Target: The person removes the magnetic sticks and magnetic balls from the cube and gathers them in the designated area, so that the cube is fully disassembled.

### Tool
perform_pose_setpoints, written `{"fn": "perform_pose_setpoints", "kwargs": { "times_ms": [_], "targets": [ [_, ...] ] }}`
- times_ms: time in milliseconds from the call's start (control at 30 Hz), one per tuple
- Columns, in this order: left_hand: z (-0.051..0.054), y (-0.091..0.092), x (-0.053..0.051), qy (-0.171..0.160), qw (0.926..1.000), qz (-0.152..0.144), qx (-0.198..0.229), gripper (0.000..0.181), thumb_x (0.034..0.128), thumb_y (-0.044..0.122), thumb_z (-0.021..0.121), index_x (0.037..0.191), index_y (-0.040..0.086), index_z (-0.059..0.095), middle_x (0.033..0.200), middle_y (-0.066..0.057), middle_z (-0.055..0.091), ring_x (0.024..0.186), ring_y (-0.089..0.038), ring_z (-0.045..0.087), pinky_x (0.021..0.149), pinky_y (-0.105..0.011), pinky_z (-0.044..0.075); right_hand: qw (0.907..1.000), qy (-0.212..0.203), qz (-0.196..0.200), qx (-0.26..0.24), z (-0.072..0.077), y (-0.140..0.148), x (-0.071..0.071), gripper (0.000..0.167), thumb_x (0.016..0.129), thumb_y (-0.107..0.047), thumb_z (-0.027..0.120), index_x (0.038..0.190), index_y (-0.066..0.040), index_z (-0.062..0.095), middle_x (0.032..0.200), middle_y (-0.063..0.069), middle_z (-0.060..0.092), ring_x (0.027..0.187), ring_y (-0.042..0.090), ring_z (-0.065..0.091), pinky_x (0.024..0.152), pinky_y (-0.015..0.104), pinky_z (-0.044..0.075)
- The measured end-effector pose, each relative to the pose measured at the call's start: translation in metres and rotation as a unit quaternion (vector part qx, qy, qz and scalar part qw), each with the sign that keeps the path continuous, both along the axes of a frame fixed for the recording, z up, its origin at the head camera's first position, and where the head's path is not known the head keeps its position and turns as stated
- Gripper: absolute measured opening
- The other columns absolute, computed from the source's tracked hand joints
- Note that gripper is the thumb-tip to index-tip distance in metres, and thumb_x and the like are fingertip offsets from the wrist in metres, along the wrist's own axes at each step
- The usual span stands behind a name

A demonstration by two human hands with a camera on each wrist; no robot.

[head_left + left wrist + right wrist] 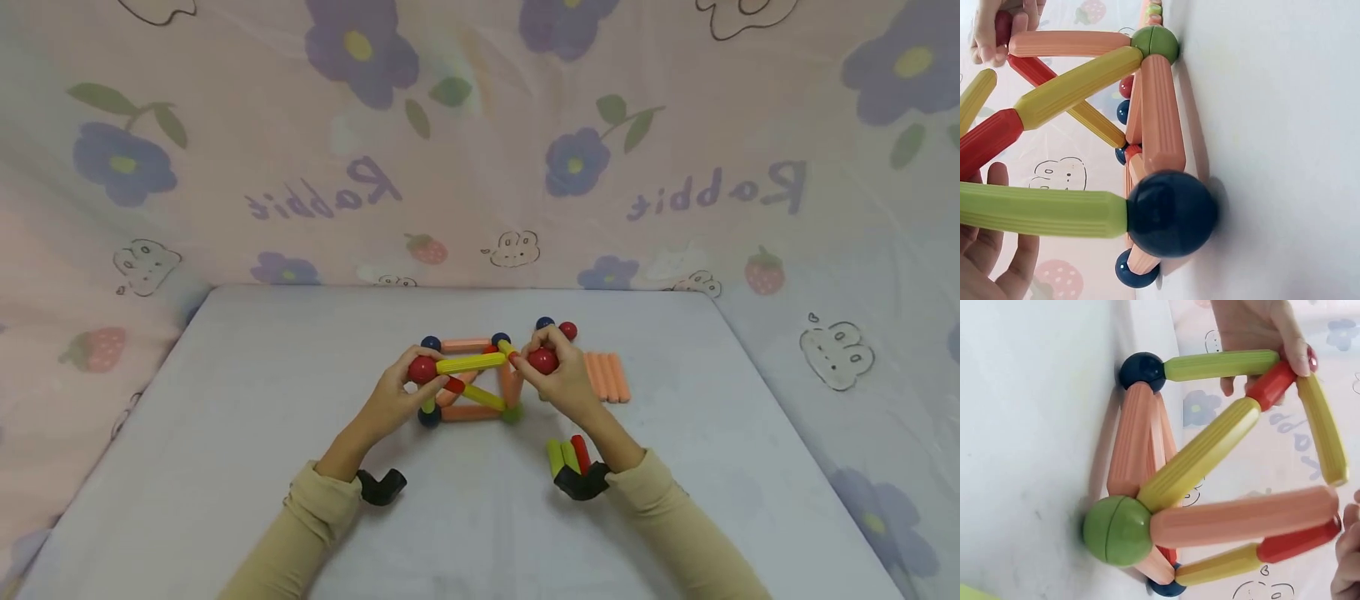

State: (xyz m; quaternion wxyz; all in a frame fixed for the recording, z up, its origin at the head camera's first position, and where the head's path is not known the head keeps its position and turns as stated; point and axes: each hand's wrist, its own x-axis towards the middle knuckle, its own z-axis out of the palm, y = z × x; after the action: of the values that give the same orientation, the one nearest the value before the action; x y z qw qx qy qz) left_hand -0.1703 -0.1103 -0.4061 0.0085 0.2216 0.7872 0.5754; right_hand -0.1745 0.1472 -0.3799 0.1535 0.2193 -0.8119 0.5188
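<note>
A frame of rods and balls stands on the table, with blue balls [1172, 214] and a green ball [1117, 530] at its lower corners. The left hand [399, 390] pinches a red ball [422, 369] at the frame's upper left; a green rod [1222, 365], a red-and-yellow diagonal and a yellow rod [471, 363] meet it. That yellow rod's far end is free in the right wrist view. The right hand [562, 375] grips another red ball [543, 360] at the upper right, where a pink rod [1244, 515] and a red-and-yellow diagonal [1297, 540] meet.
Several pink rods [609, 377] lie side by side right of the frame. Behind the right hand are a loose blue ball [545, 322] and a red ball [568, 331]. Green rods [556, 457] and a red rod [581, 454] lie near the right wrist.
</note>
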Motion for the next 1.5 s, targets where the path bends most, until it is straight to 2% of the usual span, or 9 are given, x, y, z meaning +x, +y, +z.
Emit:
{"fn": "perform_pose_setpoints", "kwargs": {
  "times_ms": [167, 300, 400, 567, 800, 1033, 1233, 1333, 1500],
  "targets": [
    [0.002, -0.004, -0.002, 0.004, 1.0000, -0.003, -0.005, 0.029, 0.0918, 0.009, 0.063, 0.119, 0.005, 0.052, 0.113, -0.021, 0.059, 0.087, -0.013, 0.055, 0.070, -0.019, 0.051, 0.9990, -0.039, 0.004, -0.024, 0.005, 0.009, -0.003, 0.019, 0.082, 0.006, 0.067, 0.092, 0.007, 0.051, 0.089, 0.020, 0.062, 0.080, 0.002, 0.057, 0.070, 0.015, 0.054],
    [0.002, -0.005, -0.003, 0.010, 0.9999, -0.007, -0.004, 0.030, 0.0918, 0.008, 0.063, 0.119, 0.004, 0.052, 0.113, -0.021, 0.060, 0.088, -0.011, 0.056, 0.072, -0.019, 0.051, 0.9944, -0.089, -0.013, -0.056, 0.008, 0.026, -0.009, 0.018, 0.085, 0.003, 0.066, 0.094, 0.008, 0.051, 0.086, -0.001, 0.061, 0.073, 0.002, 0.056, 0.066, 0.015, 0.053],
    [0.002, -0.004, -0.003, 0.009, 0.9999, -0.007, -0.007, 0.031, 0.0920, 0.008, 0.063, 0.120, 0.003, 0.052, 0.117, -0.021, 0.059, 0.096, -0.016, 0.056, 0.079, -0.019, 0.052, 0.9895, -0.130, -0.023, -0.059, 0.009, 0.038, -0.014, 0.020, 0.087, 0.000, 0.065, 0.098, 0.008, 0.050, 0.086, -0.011, 0.056, 0.074, 0.004, 0.056, 0.067, 0.014, 0.053],
    [0.002, -0.003, -0.004, 0.006, 0.9999, -0.013, -0.002, 0.032, 0.0928, 0.007, 0.061, 0.122, 0.001, 0.050, 0.124, -0.023, 0.057, 0.106, -0.021, 0.057, 0.088, -0.020, 0.052, 0.9865, -0.157, -0.032, -0.035, 0.008, 0.052, -0.022, 0.028, 0.088, -0.001, 0.063, 0.108, 0.008, 0.046, 0.095, -0.003, 0.052, 0.089, 0.006, 0.054, 0.075, 0.011, 0.051],
    [0.002, -0.002, -0.005, 0.001, 0.9999, -0.015, 0.000, 0.032, 0.0927, 0.007, 0.062, 0.122, 0.001, 0.049, 0.121, -0.022, 0.057, 0.103, -0.016, 0.057, 0.084, -0.016, 0.051, 0.9819, -0.181, -0.045, -0.034, 0.002, 0.069, -0.038, 0.035, 0.087, 0.008, 0.048, 0.118, 0.006, 0.031, 0.111, 0.014, 0.049, 0.091, 0.005, 0.047, 0.072, 0.010, 0.046],
    [0.002, -0.002, -0.006, 0.002, 1.0000, -0.002, -0.003, 0.032, 0.0913, 0.007, 0.063, 0.120, 0.002, 0.050, 0.117, -0.022, 0.058, 0.095, -0.017, 0.056, 0.077, -0.016, 0.051, 0.9773, -0.195, -0.082, 0.000, -0.001, 0.088, -0.058, 0.043, 0.089, 0.004, 0.049, 0.128, 0.010, 0.032, 0.126, 0.026, 0.044, 0.090, -0.001, 0.045, 0.068, 0.011, 0.042],
    [0.001, -0.001, -0.004, -0.008, 0.9999, -0.006, 0.002, 0.032, 0.0920, 0.007, 0.062, 0.121, 0.001, 0.050, 0.121, -0.022, 0.056, 0.102, -0.022, 0.055, 0.084, -0.015, 0.049, 0.9653, -0.222, -0.135, 0.023, -0.011, 0.098, -0.071, 0.045, 0.090, 0.000, 0.055, 0.132, 0.006, 0.039, 0.126, 0.025, 0.045, 0.098, 0.014, 0.049, 0.068, 0.009, 0.042],
    [0.001, -0.001, -0.003, -0.011, 0.9999, -0.003, 0.000, 0.033, 0.0915, 0.007, 0.063, 0.121, 0.001, 0.050, 0.119, -0.022, 0.057, 0.100, -0.023, 0.055, 0.083, -0.015, 0.050, 0.9602, -0.234, -0.149, 0.029, -0.019, 0.101, -0.077, 0.045, 0.091, -0.003, 0.057, 0.133, 0.005, 0.042, 0.127, 0.026, 0.047, 0.106, 0.024, 0.051, 0.069, 0.008, 0.041],
    [-0.001, -0.001, 0.000, -0.010, 0.9999, -0.010, -0.003, 0.033, 0.0921, 0.007, 0.062, 0.122, 0.000, 0.050, 0.124, -0.023, 0.056, 0.104, -0.022, 0.056, 0.087, -0.017, 0.050, 0.9519, -0.254, -0.166, 0.040, -0.034, 0.107, -0.085, 0.045, 0.092, -0.006, 0.059, 0.134, 0.005, 0.045, 0.129, 0.027, 0.050, 0.108, 0.025, 0.052, 0.068, 0.007, 0.039]
  ]
}}
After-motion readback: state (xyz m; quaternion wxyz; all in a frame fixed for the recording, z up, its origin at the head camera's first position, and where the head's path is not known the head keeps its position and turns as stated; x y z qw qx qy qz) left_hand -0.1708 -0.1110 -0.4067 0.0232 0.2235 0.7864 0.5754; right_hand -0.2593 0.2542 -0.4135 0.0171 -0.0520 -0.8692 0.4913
